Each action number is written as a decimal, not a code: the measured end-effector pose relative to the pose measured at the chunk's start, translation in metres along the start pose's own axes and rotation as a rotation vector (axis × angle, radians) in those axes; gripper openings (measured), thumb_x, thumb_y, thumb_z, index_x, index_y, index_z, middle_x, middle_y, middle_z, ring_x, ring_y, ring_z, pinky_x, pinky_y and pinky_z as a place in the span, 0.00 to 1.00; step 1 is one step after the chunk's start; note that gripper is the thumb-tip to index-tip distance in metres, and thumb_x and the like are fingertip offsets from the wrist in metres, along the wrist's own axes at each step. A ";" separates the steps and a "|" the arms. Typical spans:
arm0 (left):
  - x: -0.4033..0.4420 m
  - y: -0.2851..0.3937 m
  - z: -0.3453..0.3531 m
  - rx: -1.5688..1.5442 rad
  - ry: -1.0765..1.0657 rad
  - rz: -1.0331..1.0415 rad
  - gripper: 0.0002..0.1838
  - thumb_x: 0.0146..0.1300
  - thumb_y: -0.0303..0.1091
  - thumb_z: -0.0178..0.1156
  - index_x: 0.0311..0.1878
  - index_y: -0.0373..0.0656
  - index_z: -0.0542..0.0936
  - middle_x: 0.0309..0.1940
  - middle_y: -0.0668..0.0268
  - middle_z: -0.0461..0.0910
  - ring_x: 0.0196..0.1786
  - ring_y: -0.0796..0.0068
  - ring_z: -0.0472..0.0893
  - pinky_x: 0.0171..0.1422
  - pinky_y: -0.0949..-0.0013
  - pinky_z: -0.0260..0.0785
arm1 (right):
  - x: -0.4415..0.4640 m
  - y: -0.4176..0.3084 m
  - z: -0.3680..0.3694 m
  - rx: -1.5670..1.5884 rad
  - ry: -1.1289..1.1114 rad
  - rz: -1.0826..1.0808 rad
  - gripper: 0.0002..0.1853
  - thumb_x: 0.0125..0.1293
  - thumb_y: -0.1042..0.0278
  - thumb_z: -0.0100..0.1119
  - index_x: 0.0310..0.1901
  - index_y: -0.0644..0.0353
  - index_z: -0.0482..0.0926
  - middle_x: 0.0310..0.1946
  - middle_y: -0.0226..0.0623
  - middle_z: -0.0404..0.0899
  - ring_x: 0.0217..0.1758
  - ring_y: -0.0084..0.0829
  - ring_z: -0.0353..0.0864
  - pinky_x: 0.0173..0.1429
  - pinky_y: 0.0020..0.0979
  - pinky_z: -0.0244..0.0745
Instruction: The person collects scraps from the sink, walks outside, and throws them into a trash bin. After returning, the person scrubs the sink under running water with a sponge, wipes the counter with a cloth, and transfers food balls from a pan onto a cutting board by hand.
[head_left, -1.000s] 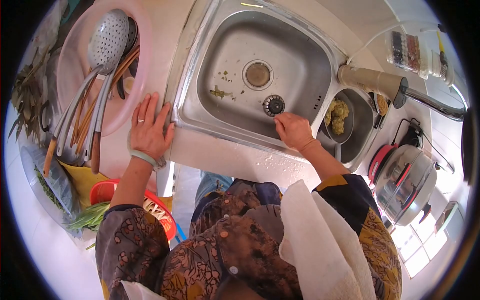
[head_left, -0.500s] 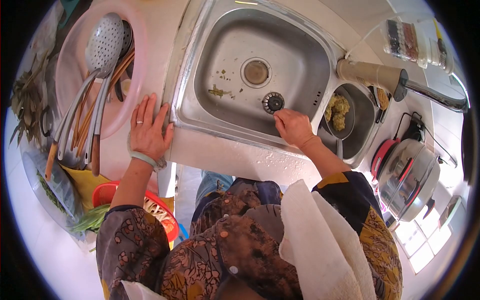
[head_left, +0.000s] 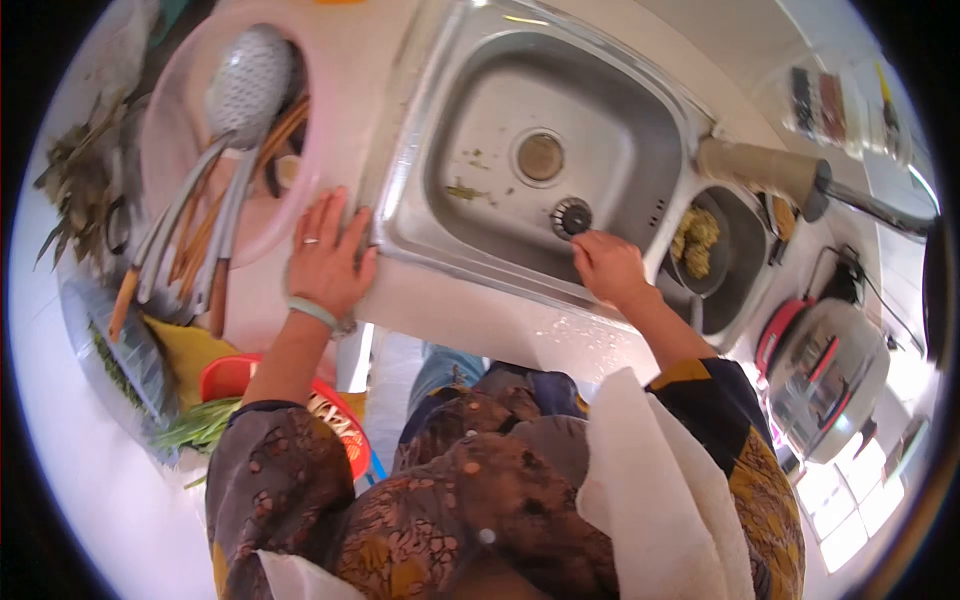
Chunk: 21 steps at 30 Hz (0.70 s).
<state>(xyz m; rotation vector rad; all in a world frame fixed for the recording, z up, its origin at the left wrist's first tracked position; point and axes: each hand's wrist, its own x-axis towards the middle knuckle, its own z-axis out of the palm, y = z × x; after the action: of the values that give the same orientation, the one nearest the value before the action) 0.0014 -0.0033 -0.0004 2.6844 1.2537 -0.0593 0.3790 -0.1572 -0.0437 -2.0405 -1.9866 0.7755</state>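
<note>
Over the near right part of the steel sink (head_left: 480,250), my right hand (head_left: 611,268) is closed, its fingertips pinching a black round sink strainer (head_left: 571,217). Beside the strainer, the round drain (head_left: 540,157) shows a brownish centre. Green food scraps (head_left: 465,190) lie on the basin floor to the left. My left hand (head_left: 330,255) rests flat on the counter left of the sink, fingers stretched out, holding nothing. It is close to the rim of a pink basin (head_left: 318,130), which holds a perforated skimmer (head_left: 250,85) and other long-handled utensils.
On the right, a small side sink (head_left: 735,270) holds a pan with greenish food (head_left: 697,240). A tap (head_left: 870,205) reaches in above it. A lidded pot (head_left: 825,375) stands further right. Leafy greens (head_left: 200,425) and a red basket (head_left: 225,375) sit at lower left.
The whole view has shifted, so the scene sits further right and slightly lower. My right hand still pinches the strainer, and my left hand stays on the counter.
</note>
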 end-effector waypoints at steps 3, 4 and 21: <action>0.001 -0.001 -0.005 -0.033 -0.018 0.012 0.27 0.58 0.41 0.60 0.61 0.47 0.76 0.72 0.54 0.60 0.74 0.53 0.59 0.77 0.50 0.49 | 0.001 -0.005 -0.003 0.015 -0.001 0.014 0.05 0.63 0.66 0.57 0.36 0.55 0.79 0.33 0.37 0.81 0.36 0.42 0.82 0.41 0.42 0.78; 0.001 -0.001 -0.004 -0.032 -0.007 0.013 0.27 0.57 0.41 0.61 0.61 0.47 0.76 0.71 0.54 0.61 0.74 0.54 0.59 0.77 0.50 0.49 | 0.002 -0.005 -0.002 0.020 0.001 0.004 0.05 0.63 0.66 0.57 0.36 0.55 0.79 0.33 0.37 0.81 0.36 0.42 0.82 0.41 0.42 0.78; 0.002 0.002 -0.005 -0.020 -0.012 0.003 0.27 0.57 0.40 0.61 0.62 0.45 0.76 0.73 0.55 0.59 0.75 0.54 0.58 0.78 0.50 0.48 | 0.001 0.002 0.001 0.024 0.007 -0.041 0.04 0.62 0.67 0.57 0.35 0.56 0.78 0.31 0.38 0.81 0.33 0.42 0.82 0.39 0.41 0.78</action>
<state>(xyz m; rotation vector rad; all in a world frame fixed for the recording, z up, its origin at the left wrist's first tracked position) 0.0037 -0.0019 0.0043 2.6649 1.2406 -0.0613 0.3805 -0.1562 -0.0460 -1.9804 -1.9985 0.7793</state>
